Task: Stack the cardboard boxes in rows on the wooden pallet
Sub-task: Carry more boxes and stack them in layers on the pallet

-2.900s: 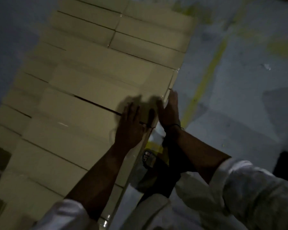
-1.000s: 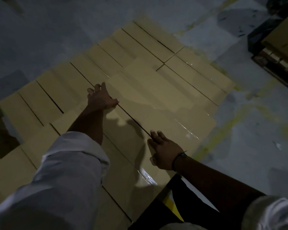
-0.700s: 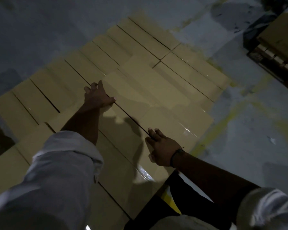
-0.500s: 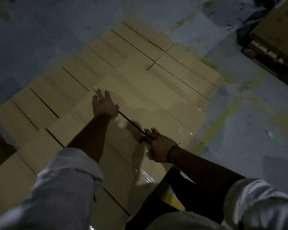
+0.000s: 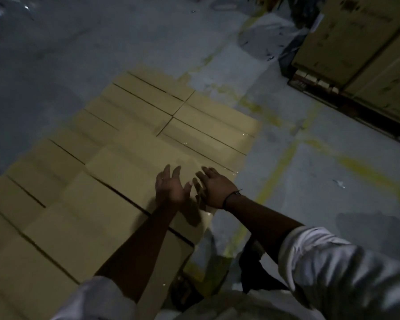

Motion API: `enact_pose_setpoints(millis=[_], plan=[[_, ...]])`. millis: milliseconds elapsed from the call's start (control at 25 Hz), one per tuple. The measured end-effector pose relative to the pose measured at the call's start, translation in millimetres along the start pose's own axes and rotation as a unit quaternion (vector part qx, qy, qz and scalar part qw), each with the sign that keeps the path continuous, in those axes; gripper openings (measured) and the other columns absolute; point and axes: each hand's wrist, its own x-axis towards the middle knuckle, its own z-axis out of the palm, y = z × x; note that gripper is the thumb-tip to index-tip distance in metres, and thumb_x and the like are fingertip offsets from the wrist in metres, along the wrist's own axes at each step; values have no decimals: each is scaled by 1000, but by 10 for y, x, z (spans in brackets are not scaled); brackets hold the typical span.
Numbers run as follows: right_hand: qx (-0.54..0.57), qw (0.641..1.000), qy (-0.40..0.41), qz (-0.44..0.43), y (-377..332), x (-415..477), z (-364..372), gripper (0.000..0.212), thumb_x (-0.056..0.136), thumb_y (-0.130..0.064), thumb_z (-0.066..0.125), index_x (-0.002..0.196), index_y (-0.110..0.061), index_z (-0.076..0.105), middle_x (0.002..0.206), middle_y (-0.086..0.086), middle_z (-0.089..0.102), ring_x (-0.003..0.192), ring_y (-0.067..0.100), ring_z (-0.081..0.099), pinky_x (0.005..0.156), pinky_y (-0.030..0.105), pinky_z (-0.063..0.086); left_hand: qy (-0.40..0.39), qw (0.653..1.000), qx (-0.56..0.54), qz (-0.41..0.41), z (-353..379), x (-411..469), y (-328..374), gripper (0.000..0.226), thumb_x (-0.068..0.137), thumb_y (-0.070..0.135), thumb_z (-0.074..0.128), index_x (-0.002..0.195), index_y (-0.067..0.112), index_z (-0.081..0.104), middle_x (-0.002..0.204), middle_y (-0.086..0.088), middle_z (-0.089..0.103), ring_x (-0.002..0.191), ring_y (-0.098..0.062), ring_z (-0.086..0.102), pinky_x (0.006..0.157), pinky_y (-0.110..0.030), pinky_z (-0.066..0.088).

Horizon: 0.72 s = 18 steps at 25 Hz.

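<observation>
Head view, dim light: the cardboard boxes [image 5: 129, 172] lie flat-topped and edge to edge in rows, a tan field running from 7 o'clock up through the centre toward 12 o'clock. Dark seams mark where one box meets the next. Every box is closed, so what is inside cannot be seen. A few glints of shiny tape show on the tops toward 3 o'clock of the stack. The nearer boxes seem to sit a layer higher than the farther ones, though the blur leaves this uncertain.

Both hands are at the centre of the frame, over the stack's edge on the 4 o'clock side. The left hand [image 5: 169, 189] is turned palm up and inward, fingers loosely spread and nearly straight, with nothing in it. The right hand [image 5: 215, 190], just beside it at its 3 o'clock, is back-up with fingers extended, also holding nothing. Whether either hand touches the box top below cannot be told; their shadows fall right beneath them. A dark wristband [image 5: 232, 196] circles the right wrist, and white sleeves [image 5: 333, 262] are pushed up both forearms toward 5 and 6 o'clock.

Around the stack lies a grey, scuffed concrete floor [image 5: 321, 181], crossed by worn yellow lines [image 5: 280, 167] at 3 to 4 o'clock. At 2 o'clock stand large cartons [image 5: 360, 54], closed, on a dark base [image 5: 346, 105], well apart from the stack.
</observation>
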Motion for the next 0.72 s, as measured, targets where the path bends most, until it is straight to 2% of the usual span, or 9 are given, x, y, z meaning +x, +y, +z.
enact_pose_setpoints(millis=[80, 160, 280, 480, 720], plan=[[10, 1000, 11, 5, 423, 1, -235, 77, 93, -36, 63, 157, -18, 24, 166, 10, 16, 151, 30, 18, 117, 44, 33, 36, 999, -12, 23, 94, 67, 333, 63, 87, 51, 59, 138, 14, 58, 146, -19, 50, 130, -42, 48, 103, -49, 42], [19, 1000, 13, 7, 852, -54, -511, 75, 95, -36, 62, 157, -18, 24, 165, 11, 19, 151, 30, 19, 118, 44, 32, 47, 998, -11, 45, 209, 147, 661, 65, 85, 56, 52, 132, 13, 62, 137, -15, 59, 124, -37, 55, 99, -47, 46], [26, 999, 24, 6, 1609, -199, -961, 73, 98, -38, 57, 158, -19, 22, 165, 9, 20, 151, 28, 19, 118, 43, 31, 46, 997, -43, 40, 299, 384, 1334, 62, 84, 57, 54, 129, 16, 64, 134, -10, 62, 120, -35, 57, 98, -44, 49], [6, 998, 60, 2, 2720, -212, -1724, 69, 98, -42, 54, 157, -22, 25, 162, 7, 27, 148, 28, 25, 114, 45, 36, 29, 994, -102, -21, 394, 818, 2468, 48, 88, 47, 67, 131, 26, 62, 138, 4, 58, 127, -24, 51, 103, -35, 45], [-25, 998, 43, -30, 3571, 600, -2436, 71, 99, -44, 55, 159, -23, 21, 164, 5, 22, 150, 28, 21, 116, 47, 33, 57, 988, -134, -44, 582, 1708, 3027, 44, 85, 43, 71, 123, 19, 68, 123, -5, 67, 112, -31, 61, 90, -37, 52]])
